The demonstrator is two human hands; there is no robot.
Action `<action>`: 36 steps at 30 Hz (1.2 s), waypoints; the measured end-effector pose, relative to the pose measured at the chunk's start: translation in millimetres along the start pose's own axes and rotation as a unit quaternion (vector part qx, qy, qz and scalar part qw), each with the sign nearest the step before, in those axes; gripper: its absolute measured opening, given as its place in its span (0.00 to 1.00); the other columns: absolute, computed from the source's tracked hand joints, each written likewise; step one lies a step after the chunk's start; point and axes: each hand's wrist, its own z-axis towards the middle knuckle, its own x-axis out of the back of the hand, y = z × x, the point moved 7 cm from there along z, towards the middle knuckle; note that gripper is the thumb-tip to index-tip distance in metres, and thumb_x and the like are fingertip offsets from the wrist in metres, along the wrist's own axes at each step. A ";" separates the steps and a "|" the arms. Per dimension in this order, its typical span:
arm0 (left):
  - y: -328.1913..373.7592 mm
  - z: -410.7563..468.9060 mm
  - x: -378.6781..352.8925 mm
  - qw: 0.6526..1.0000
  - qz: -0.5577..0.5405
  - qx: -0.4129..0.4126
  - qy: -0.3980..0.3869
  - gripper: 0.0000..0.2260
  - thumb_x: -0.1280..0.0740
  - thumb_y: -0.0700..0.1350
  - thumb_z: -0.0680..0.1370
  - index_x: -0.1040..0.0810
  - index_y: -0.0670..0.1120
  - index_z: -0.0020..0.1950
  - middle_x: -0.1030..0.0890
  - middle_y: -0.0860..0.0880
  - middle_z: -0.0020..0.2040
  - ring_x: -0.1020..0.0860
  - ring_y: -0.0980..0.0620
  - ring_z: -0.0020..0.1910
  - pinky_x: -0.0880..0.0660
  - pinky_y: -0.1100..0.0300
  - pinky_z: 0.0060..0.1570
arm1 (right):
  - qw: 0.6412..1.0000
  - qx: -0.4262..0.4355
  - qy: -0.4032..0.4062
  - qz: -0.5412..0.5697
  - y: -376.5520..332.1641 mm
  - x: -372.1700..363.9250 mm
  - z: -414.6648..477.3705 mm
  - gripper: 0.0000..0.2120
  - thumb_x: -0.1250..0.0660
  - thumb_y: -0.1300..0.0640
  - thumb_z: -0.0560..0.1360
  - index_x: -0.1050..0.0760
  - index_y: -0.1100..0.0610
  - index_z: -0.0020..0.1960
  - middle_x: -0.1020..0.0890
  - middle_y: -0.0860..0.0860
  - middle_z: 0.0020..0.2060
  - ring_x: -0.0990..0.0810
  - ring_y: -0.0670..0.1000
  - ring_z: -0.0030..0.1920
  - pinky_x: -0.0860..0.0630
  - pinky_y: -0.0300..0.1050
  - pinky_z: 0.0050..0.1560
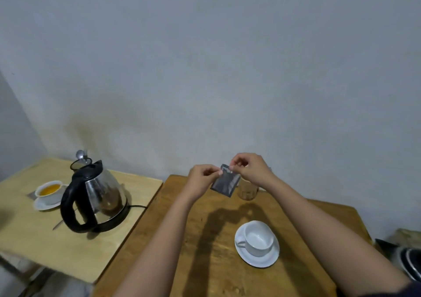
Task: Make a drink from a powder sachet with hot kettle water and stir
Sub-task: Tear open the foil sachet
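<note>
Both hands hold a small silvery sachet (225, 181) up over the far part of the brown wooden table (182, 239). My left hand (202, 178) pinches its top left corner and my right hand (249, 168) pinches its top right corner. An empty white cup (258, 238) stands on a white saucer (264, 261) on the near right of that table. A steel electric kettle (95, 196) with a black handle sits on the lighter table (34, 235) to the left, lid shut.
A glass jar (248, 192) stands partly hidden behind the sachet and my right hand. On the left table are a white cup of orange liquid (49, 190) on a saucer and a glass with a spoon (79, 160) behind the kettle. A grey wall rises close behind both tables.
</note>
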 end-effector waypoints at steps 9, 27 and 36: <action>0.9 6.6 2.1 1.000 -0.016 0.010 0.022 0.06 0.34 0.43 0.75 0.18 0.43 0.46 0.18 0.46 0.45 0.21 0.49 0.47 0.23 0.55 0.46 | 0.993 -0.014 -0.024 -0.112 -15.4 -0.8 10.8 0.06 0.31 0.66 0.70 0.21 0.56 0.40 0.23 0.50 0.33 0.27 0.47 0.33 0.30 0.36 0.32; -9.5 9.6 10.6 0.998 -0.058 0.022 -0.016 0.09 0.36 0.44 0.77 0.19 0.41 0.51 0.20 0.46 0.47 0.23 0.49 0.48 0.27 0.60 0.46 | 0.991 0.004 -0.042 -0.123 -41.0 -12.9 14.6 0.05 0.33 0.63 0.70 0.18 0.59 0.43 0.18 0.56 0.38 0.23 0.50 0.38 0.27 0.38 0.35; -19.6 14.0 9.1 0.997 -0.072 0.022 -0.010 0.10 0.38 0.43 0.78 0.20 0.39 0.51 0.21 0.45 0.48 0.24 0.49 0.49 0.27 0.63 0.43 | 0.990 -0.014 -0.022 -0.141 -38.1 -22.8 21.4 0.04 0.31 0.64 0.69 0.17 0.58 0.40 0.21 0.53 0.34 0.28 0.47 0.32 0.32 0.36 0.30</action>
